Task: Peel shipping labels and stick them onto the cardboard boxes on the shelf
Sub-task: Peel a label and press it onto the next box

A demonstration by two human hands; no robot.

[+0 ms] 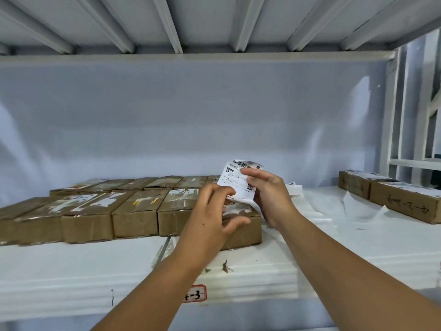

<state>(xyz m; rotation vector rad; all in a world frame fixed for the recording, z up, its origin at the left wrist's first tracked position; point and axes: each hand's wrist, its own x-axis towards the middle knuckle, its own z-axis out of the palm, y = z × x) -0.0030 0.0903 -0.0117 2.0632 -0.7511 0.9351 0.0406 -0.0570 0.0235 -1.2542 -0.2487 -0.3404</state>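
My right hand (269, 194) holds a white shipping label (235, 180) with a barcode upright above the shelf, thumb across its face. My left hand (214, 213) reaches to the label's lower left edge, its fingertips pinching the corner. Directly beneath the hands lies a brown cardboard box (245, 228), the rightmost of a row of several taped boxes (133, 216). A second row of boxes (143, 183) lies behind them. The label's lower part is hidden by my fingers.
The white shelf (310, 259) carries loose backing sheets (358, 206) to the right of the hands. Two labelled boxes (401, 199) sit at the far right. A red-bordered tag (194, 293) marks the shelf's front edge. The upper shelf's underside (214, 25) hangs overhead.
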